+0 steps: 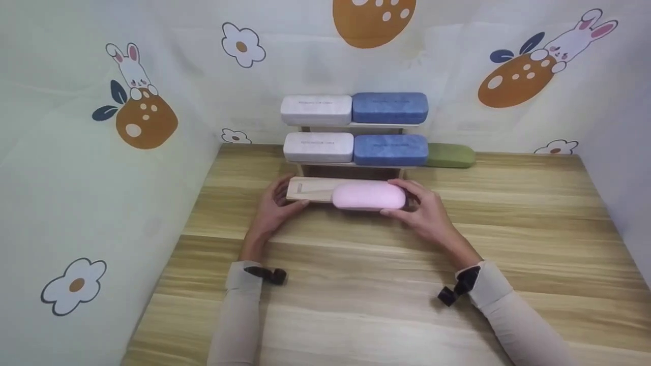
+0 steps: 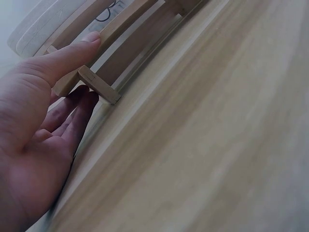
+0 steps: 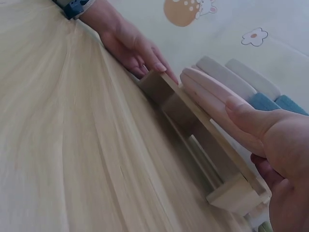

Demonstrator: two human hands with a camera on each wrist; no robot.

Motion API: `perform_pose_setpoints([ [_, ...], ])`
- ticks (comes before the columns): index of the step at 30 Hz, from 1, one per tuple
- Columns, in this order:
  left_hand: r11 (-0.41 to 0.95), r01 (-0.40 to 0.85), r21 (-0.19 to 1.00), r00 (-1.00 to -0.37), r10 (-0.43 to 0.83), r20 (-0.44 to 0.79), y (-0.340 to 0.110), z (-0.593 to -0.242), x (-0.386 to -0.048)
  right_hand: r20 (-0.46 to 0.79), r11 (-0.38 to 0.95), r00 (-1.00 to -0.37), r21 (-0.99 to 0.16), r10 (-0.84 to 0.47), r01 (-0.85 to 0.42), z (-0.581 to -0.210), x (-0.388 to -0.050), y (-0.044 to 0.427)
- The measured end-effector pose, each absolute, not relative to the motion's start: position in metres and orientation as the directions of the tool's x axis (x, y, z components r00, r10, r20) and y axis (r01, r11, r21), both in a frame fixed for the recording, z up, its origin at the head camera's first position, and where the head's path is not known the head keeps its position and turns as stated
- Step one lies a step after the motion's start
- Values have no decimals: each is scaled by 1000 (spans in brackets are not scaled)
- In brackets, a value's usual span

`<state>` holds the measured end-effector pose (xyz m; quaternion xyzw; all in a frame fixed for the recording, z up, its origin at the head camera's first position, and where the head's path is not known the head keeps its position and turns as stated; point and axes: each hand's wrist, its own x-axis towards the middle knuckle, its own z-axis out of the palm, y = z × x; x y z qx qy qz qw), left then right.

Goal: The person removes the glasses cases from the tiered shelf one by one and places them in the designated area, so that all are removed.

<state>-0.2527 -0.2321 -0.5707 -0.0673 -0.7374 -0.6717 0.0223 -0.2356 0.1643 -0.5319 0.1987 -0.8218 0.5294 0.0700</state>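
Note:
A wooden stepped rack (image 1: 309, 190) stands on the table, its lowest shelf nearest me. My left hand (image 1: 273, 209) grips the left end of that shelf, thumb along the front edge; in the left wrist view its fingers (image 2: 72, 113) curl beneath, by a short wooden leg (image 2: 99, 86). On the right half of the shelf lies a pink glasses case (image 1: 368, 195). With my right hand (image 1: 428, 211) I hold the case's right end, thumb in front and fingers at the back. In the right wrist view the thumb presses the side of the pink case (image 3: 212, 99).
Higher shelves carry white glasses cases (image 1: 316, 109) on the left and blue glasses cases (image 1: 390, 108) on the right. A green case (image 1: 451, 155) sticks out right of the middle tier. Patterned cloth (image 1: 305, 61) hangs behind the wood-grain table (image 1: 356, 284).

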Motion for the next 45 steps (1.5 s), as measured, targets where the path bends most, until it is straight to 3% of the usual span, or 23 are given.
perform_pose_setpoints([
  [16,93,135,987,-989,75,128,-233,-573,-253,345,298,-914,-868,-215,-398,-538,-232,208],
  [45,111,113,987,-992,59,107,-233,-572,-254,253,266,-958,-922,-138,-282,-541,-237,266],
])
